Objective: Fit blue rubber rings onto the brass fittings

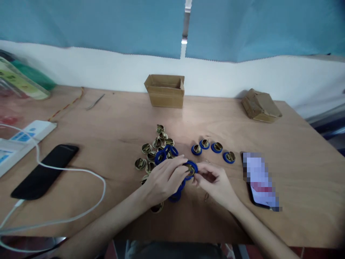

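Note:
My left hand [164, 180] and my right hand [214, 181] meet at the middle of the wooden table [107, 118], fingers pinched together on one blue ring with a brass part [191, 169] inside it. Under and behind my left hand lies a pile of brass parts [152, 147] mixed with loose blue rings [164, 154]. More blue rings [176, 194] show beneath my left hand. Behind my right hand, several brass parts fitted in blue rings [212, 148] sit in a row.
A phone [260, 181] lies right of my right hand. At left are a black phone [44, 171], a white cable [81, 172] and a white power strip [24, 138]. An open cardboard box [165, 90] and a closed box [260, 106] stand at the back.

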Action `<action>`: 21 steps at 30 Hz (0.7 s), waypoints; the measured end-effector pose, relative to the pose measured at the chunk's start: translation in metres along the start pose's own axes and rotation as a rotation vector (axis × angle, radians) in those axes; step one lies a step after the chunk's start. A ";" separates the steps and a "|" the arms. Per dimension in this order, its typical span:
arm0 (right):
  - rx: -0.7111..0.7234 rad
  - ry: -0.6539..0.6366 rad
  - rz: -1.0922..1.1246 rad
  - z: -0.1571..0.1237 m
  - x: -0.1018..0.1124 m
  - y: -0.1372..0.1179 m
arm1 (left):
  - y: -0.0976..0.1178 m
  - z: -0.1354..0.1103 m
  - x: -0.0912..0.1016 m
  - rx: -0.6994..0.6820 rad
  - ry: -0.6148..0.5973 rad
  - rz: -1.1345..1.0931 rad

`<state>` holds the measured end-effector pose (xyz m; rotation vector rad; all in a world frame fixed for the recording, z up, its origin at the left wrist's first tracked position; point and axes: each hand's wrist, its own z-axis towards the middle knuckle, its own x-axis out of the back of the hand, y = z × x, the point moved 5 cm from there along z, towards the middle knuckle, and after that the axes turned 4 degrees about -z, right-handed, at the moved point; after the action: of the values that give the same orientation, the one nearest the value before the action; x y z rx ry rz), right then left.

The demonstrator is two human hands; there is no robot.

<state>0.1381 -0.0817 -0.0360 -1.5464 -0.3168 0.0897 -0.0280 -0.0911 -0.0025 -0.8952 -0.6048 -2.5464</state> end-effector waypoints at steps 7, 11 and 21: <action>-0.106 -0.002 0.241 0.004 0.005 0.003 | -0.028 0.001 -0.003 0.714 -0.115 -0.588; -0.091 0.006 0.245 0.005 0.007 0.000 | -0.027 -0.003 -0.017 0.914 -0.151 -0.916; -0.098 -0.034 0.207 0.003 0.006 0.003 | -0.030 -0.007 -0.026 0.963 -0.255 -1.059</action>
<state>0.1431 -0.0769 -0.0380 -1.6728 -0.1886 0.2662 -0.0263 -0.0645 -0.0327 -0.5600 -2.6222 -2.2666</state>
